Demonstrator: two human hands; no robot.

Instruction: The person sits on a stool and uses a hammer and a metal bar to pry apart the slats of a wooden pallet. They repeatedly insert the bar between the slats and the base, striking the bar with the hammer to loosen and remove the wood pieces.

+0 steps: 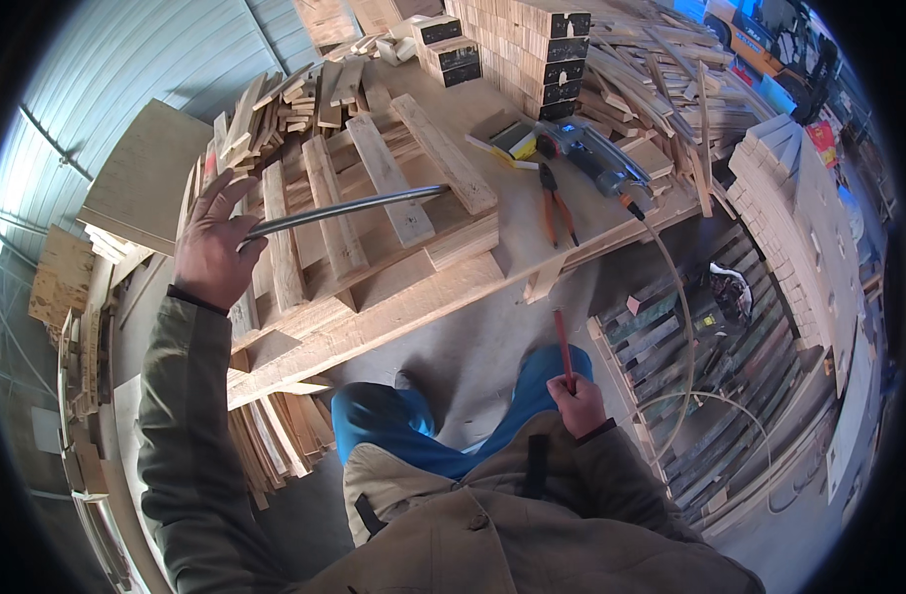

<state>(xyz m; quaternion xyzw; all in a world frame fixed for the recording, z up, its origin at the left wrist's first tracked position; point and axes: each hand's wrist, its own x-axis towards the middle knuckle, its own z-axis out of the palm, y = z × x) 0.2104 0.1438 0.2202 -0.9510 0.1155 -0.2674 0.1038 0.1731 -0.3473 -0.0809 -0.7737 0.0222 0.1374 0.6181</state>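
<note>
My left hand (215,233) pinches one end of a long, thin silver metal bar (364,203) between thumb and finger, its other fingers raised. The bar lies at a slant across the slats of a small wooden pallet frame (324,203) on the workbench. Low in front of my right thigh, my right hand (578,408) is closed around a slim red pencil (564,346) that points up and away. To the right of the frame lie pincers with orange handles (555,203) and a nail gun (591,158) with its air hose attached.
A yellow-and-white box (514,141) sits near the nail gun. Stacked wooden blocks (532,54) and loose offcuts (294,99) stand behind. The hose (688,327) hangs off the bench edge toward a slatted pallet (670,356) on the right. A tall stack of boards (789,228) stands beyond it.
</note>
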